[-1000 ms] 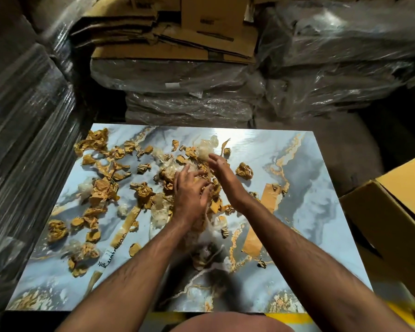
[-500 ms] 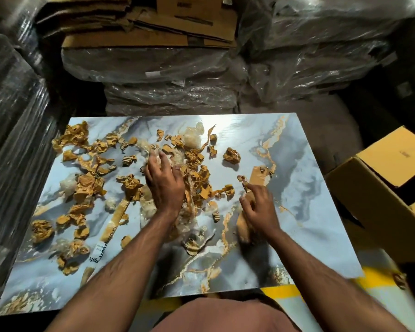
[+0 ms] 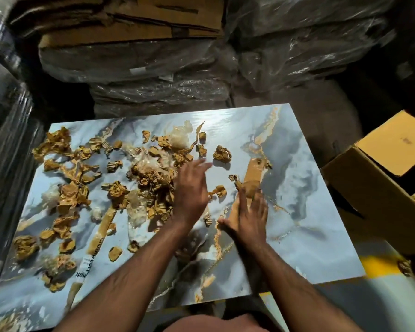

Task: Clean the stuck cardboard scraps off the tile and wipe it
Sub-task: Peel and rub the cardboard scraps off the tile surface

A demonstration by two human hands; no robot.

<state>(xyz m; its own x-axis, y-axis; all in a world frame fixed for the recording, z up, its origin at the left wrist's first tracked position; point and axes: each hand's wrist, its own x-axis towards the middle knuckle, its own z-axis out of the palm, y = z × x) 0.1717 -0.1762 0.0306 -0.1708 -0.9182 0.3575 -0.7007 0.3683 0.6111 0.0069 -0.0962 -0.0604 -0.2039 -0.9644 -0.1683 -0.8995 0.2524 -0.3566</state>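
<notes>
Under both hands a marbled tile (image 3: 297,236), left hand (image 3: 192,190) released beside loose cardboard scraps (image 3: 151,180), right hand (image 3: 250,216) flat, fingers straight, on a stuck cardboard strip (image 3: 252,173)

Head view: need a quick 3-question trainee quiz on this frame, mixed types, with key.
1. True or false: the right hand lies flat on the long brown cardboard strip stuck to the glossy blue-grey marble tile.
2. Most loose crumpled cardboard scraps lie on the tile's: A) left half B) right half C) near edge.
3. Fill in: the open brown cardboard box sits to the tile's ____.

Key: 1 true; 2 A; 3 right.
</notes>
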